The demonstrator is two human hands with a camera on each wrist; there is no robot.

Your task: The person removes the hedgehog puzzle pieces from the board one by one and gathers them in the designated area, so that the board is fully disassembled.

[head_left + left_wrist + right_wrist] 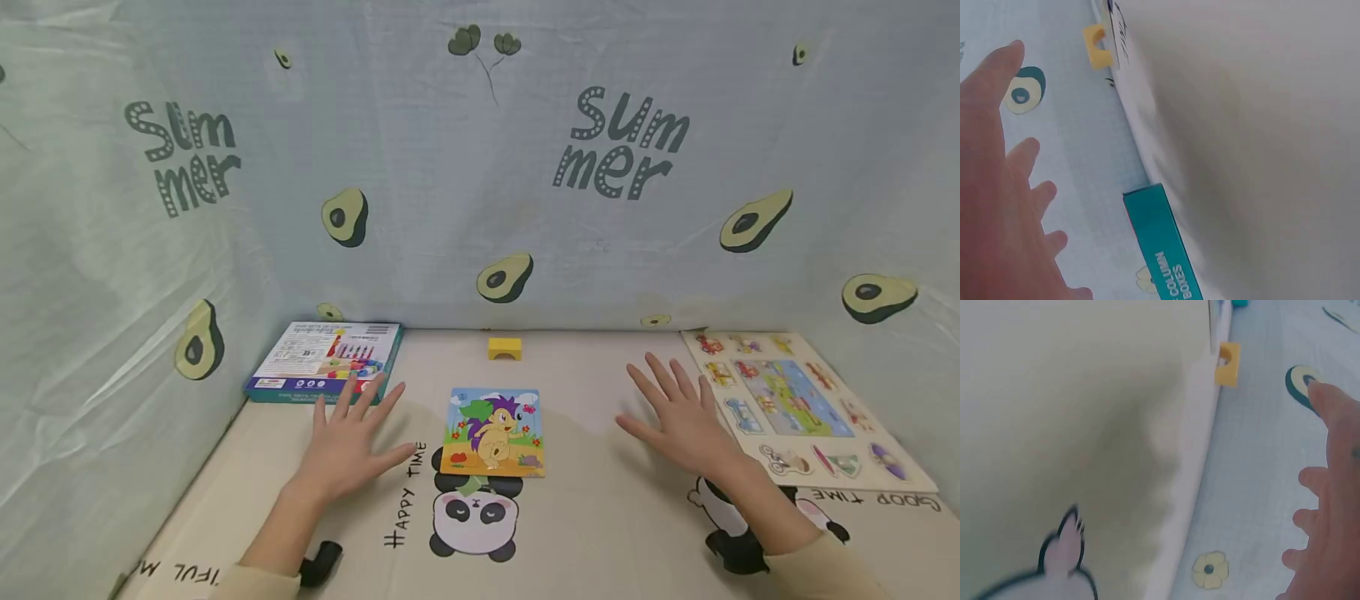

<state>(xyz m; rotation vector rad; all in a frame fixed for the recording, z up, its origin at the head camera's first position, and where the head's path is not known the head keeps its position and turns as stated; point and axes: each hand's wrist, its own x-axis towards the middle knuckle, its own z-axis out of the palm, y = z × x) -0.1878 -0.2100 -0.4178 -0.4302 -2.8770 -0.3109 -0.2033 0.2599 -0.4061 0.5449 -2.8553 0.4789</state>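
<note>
Over the pale printed worktop, the left hand and the right hand are each held with fingers spread—neither grip has anything in it. The square hedgehog picture lies flat between them, its lower edge overlapping a printed panda, with a small yellow arched block behind it near the back edge. A teal-edged box lies near the left fingertips, and a puzzle board lies to the right of the right hand.
</note>
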